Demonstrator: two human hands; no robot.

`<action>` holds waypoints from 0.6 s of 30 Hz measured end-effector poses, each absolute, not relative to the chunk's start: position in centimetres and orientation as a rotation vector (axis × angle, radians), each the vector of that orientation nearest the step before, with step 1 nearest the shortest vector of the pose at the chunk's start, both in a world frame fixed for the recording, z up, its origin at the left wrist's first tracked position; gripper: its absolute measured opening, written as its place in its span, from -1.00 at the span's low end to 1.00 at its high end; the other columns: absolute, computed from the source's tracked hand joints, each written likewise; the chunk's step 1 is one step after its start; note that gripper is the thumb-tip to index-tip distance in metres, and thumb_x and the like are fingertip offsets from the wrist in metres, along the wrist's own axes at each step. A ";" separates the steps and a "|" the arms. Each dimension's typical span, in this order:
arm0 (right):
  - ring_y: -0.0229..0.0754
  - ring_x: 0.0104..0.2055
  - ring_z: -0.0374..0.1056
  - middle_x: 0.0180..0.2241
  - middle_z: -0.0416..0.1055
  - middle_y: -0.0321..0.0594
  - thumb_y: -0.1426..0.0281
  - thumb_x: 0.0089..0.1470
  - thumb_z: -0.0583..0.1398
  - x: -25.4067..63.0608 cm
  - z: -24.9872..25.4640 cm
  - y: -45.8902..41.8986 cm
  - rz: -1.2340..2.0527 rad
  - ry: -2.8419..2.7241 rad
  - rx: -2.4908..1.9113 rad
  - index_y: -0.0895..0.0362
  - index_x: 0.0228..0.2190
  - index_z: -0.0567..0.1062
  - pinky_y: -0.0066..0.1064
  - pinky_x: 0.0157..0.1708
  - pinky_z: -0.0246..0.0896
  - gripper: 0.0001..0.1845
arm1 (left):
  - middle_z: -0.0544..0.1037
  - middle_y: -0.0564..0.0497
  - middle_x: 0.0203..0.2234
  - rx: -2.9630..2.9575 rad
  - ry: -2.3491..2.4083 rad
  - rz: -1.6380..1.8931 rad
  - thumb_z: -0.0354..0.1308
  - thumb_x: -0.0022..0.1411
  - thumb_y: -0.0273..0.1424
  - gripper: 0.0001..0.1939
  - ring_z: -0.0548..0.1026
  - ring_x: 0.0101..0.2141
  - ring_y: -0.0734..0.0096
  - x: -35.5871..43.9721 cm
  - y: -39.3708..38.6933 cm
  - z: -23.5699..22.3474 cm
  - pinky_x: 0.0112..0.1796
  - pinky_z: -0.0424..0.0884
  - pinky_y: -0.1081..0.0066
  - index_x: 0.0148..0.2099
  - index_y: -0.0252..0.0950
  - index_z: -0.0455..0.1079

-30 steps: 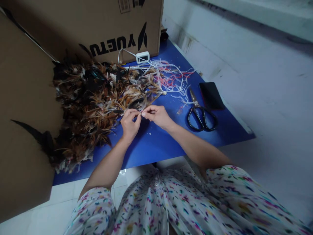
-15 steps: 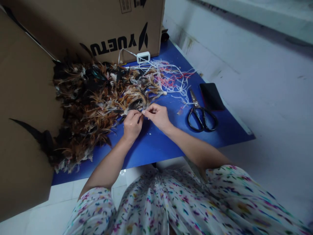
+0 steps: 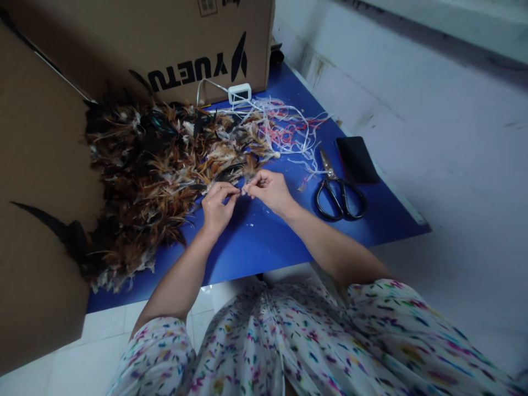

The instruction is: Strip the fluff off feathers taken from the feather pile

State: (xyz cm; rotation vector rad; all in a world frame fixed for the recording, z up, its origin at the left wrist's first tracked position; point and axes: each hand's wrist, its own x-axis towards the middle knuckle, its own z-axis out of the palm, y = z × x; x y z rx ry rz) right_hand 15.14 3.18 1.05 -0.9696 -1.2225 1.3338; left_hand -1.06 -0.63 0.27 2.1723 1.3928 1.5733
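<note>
Thumb and fingertips of my right hand [image 3: 270, 191] pinch a small brown feather [image 3: 249, 166], its tip pointing away from me and its pale fluffy base below the fingers. Just left of it, my left hand [image 3: 218, 206] has thumb and forefinger pressed together beside that base. Whatever sits in the left pinch is too small to make out. Beyond both hands spreads a large pile of brown, black and whitish feathers [image 3: 165, 165]. Black-handled scissors [image 3: 340, 199] lie to the right of my right hand, blades pointing away.
Tangled white and pink strings [image 3: 289, 129] lie at the back of the blue table [image 3: 264, 236]. Near them is a small white device [image 3: 240, 94] with a cable. A dark phone [image 3: 357, 159] rests by the wall. Cardboard boxes [image 3: 111, 44] stand behind and at left.
My hands have drawn slightly apart, the left one shifting left. The small feather now shows upright at my right fingertips. Scissors and phone have stayed put.
</note>
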 end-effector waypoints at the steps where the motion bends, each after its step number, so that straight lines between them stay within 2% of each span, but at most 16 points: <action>1: -0.36 -0.61 0.30 -0.63 0.43 -0.36 0.31 -0.30 0.42 15.2 1.1 3.2 1.348 -1.231 -0.964 0.11 -0.62 0.39 -0.46 -0.55 0.22 -0.69 | 0.58 0.00 -0.36 2.181 1.393 1.575 0.27 0.22 -0.51 -0.94 0.55 -0.32 0.44 -1.1 -0.6 0.3 -0.32 0.46 0.45 -0.31 -0.27 0.55; 3: -0.36 -0.61 0.30 -0.63 0.44 -0.36 0.28 -0.32 0.44 15.2 1.3 3.1 1.373 -1.244 -0.964 0.12 -0.62 0.39 -0.46 -0.55 0.23 -0.66 | 0.58 -0.01 -0.36 2.221 1.406 1.541 0.24 0.24 -0.50 -0.93 0.55 -0.32 0.43 -1.2 -0.6 0.3 -0.31 0.46 0.45 -0.30 -0.27 0.54; 8: -0.37 -0.61 0.29 -0.63 0.43 -0.36 0.29 -0.33 0.45 15.5 1.4 3.2 1.399 -1.240 -0.963 0.12 -0.63 0.39 -0.47 -0.56 0.23 -0.66 | 0.59 -0.02 -0.35 2.401 1.422 1.396 0.14 0.31 -0.51 -0.81 0.55 -0.32 0.42 -1.6 -0.4 -0.1 -0.25 0.45 0.43 -0.11 -0.24 0.56; 13: -0.37 -0.60 0.30 -0.62 0.44 -0.35 0.35 -0.28 0.39 15.6 1.1 3.4 1.392 -1.241 -0.963 0.12 -0.62 0.39 -0.47 -0.55 0.24 -0.73 | 0.54 -0.01 -0.37 2.479 1.420 1.347 0.08 0.36 -0.45 -0.78 0.49 -0.36 0.44 -1.9 -0.2 -0.6 -0.33 0.39 0.45 -0.22 -0.21 0.57; 18: -0.37 -0.60 0.30 -0.61 0.44 -0.36 0.34 -0.28 0.40 15.6 1.1 3.3 1.399 -1.250 -0.976 0.12 -0.61 0.38 -0.48 -0.55 0.24 -0.71 | 0.51 -0.02 -0.36 2.493 1.434 1.277 0.04 0.37 -0.44 -0.76 0.45 -0.35 0.39 -2.2 -0.2 -0.8 -0.33 0.37 0.42 -0.20 -0.21 0.55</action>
